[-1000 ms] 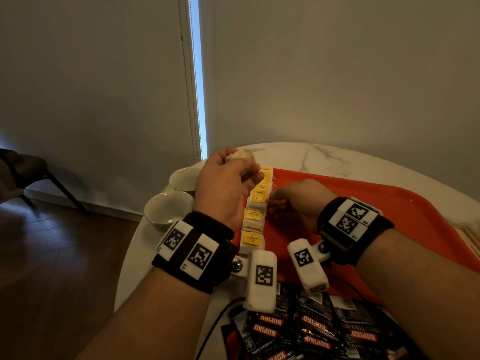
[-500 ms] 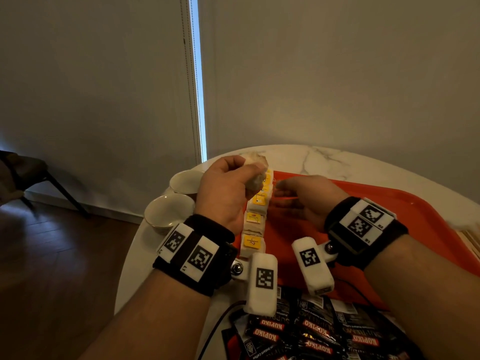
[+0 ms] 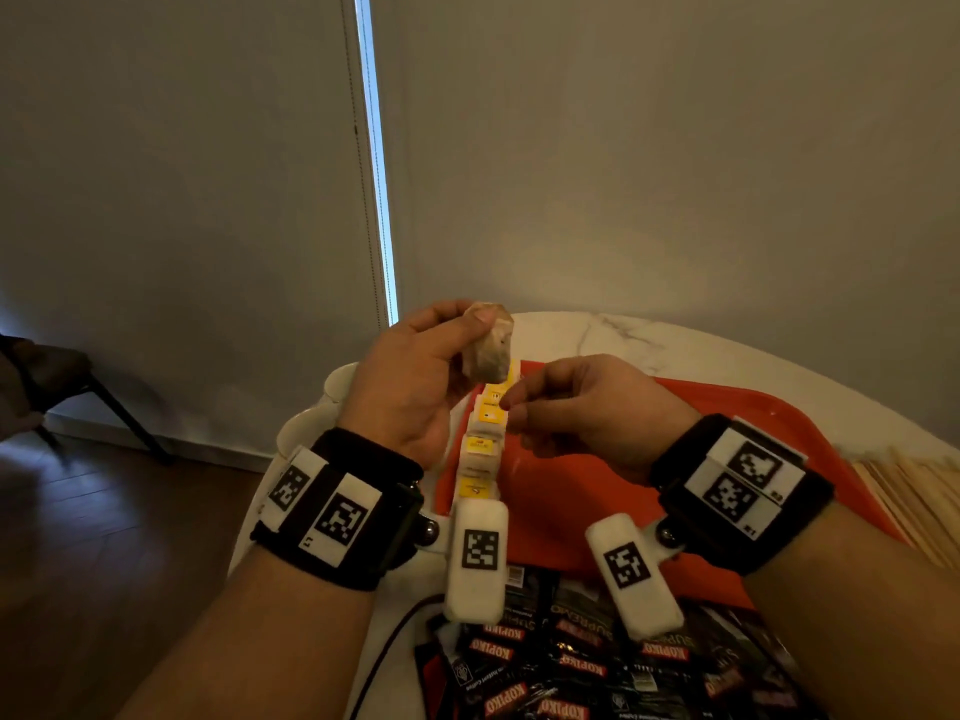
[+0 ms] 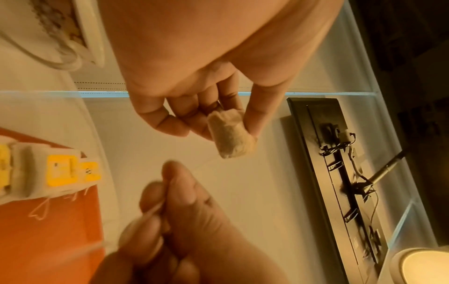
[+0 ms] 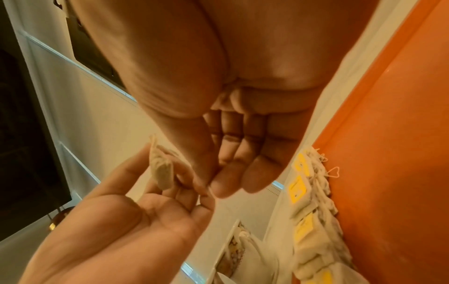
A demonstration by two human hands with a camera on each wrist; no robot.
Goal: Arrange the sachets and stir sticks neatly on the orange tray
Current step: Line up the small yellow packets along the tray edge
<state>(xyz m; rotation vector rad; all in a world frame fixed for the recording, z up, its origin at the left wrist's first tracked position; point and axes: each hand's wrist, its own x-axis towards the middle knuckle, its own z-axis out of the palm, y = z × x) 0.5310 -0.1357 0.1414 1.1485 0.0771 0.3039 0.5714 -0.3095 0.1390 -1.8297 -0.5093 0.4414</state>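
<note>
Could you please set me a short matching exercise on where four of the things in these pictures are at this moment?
Things:
1. loose tea bag
2. row of yellow-tagged tea bags
3. black Kopiko sachets
4. wooden stir sticks

Places:
A. heaped on the table, at its near edge
B. on the table to the right of the orange tray
C. held up by the left hand
D. lined along the tray's left edge

Pairs: 1-C, 2-D, 3-A, 4-B
</note>
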